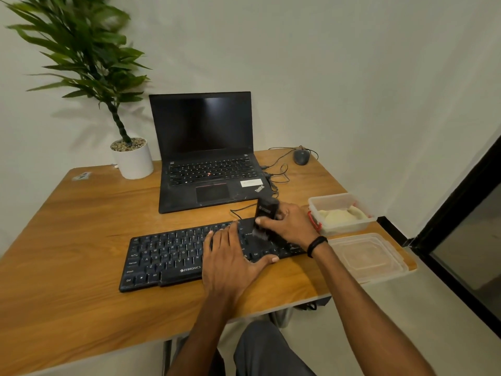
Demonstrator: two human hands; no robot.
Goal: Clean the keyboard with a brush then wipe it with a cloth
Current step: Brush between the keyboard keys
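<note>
Both hands hide part of the keyboard (pixel 168 256).

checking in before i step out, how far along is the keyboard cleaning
Brushing is under way: the right hand holds the black brush on the black keyboard's right end, and the left hand steadies it. The pale cloth lies in its clear plastic tub, so wiping remains.

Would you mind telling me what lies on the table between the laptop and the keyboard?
In the head view, only a thin black cable crosses the bare table between laptop and keyboard.
</note>
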